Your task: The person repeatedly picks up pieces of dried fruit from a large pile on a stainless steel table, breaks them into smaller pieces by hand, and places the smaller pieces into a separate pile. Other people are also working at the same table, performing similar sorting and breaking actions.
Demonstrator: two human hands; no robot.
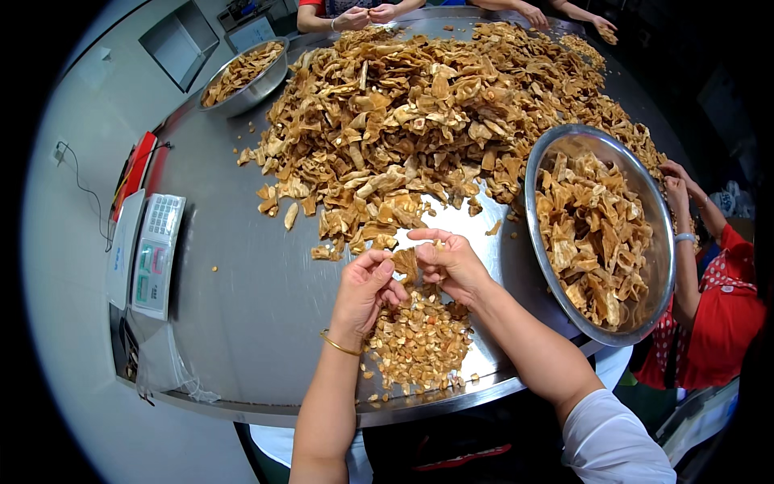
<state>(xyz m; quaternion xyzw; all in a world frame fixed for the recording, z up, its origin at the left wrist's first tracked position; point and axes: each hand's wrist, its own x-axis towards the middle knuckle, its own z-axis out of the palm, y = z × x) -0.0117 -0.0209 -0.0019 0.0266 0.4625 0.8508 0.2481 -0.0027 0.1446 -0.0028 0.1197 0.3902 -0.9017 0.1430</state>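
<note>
My left hand (373, 285) and my right hand (446, 263) hold one brown dried slice (406, 265) between them, pinched at its two sides. The right thumb and bent fingers also seem to have a small pale bit at their tips. Below the hands lies a heap of small broken flakes (423, 345) near the table's front edge. Just beyond them rises a large pile of dried brown slices (411, 121), perhaps a dried root or mushroom. To the right, a steel basin (532, 242) holds more slices (595, 236).
A second steel basin (254, 91) of slices stands at the far left of the steel table (242, 314). A digital scale (158, 254) and a plastic bag (166, 363) are at the left edge. Co-workers' hands (354, 18) are at the far side, and a person in red (719, 308) works at right.
</note>
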